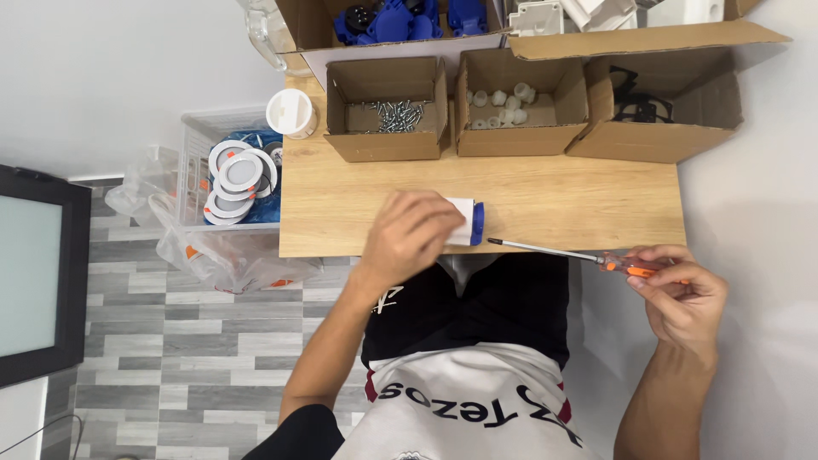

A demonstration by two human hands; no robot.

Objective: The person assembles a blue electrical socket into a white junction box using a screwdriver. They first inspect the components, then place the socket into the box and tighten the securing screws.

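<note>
My left hand [409, 234] is closed over a small white box-shaped part with a blue end [469, 221], resting on the near edge of the wooden table [562, 204]. My right hand [677, 294] grips the orange handle of a screwdriver [588, 255], off the table's right front corner. The metal shaft points left, and its tip lies just right of the blue end, close to it.
Three open cardboard boxes stand at the back: one with screws [388, 115], one with small white caps [511, 106], one with black parts [652, 106]. A larger box [400, 21] behind holds blue parts. A bin of round white lamps [234, 175] stands left of the table.
</note>
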